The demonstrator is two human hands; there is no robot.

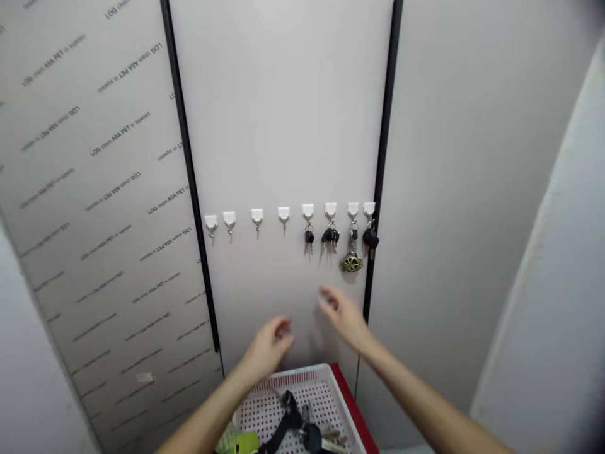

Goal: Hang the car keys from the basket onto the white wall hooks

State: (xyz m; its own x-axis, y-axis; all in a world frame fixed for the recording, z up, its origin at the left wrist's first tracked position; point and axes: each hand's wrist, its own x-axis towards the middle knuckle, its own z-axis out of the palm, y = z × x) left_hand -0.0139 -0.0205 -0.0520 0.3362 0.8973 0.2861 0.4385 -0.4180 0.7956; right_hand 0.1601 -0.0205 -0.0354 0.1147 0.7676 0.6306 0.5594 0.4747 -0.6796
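A row of several white hooks [283, 214] runs across a white wall panel. Key sets hang from the right-hand hooks: one with a black fob [309, 238], one with two black-headed keys [330, 236], one with a green round charm [351, 261] and one with a dark fob [370, 238]. The left hooks are bare. My left hand [268, 347] hovers above a white perforated basket [307, 378], fingers loosely curled, nothing visible in it. My right hand [343, 315] is raised below the hanging keys, fingers spread, empty.
The basket sits on something red [352, 403] and holds more keys [314, 435], a black strap [283, 422] and a green item [241, 441]. Black vertical strips [189, 164] divide the wall panels; the left panel carries printed protective film.
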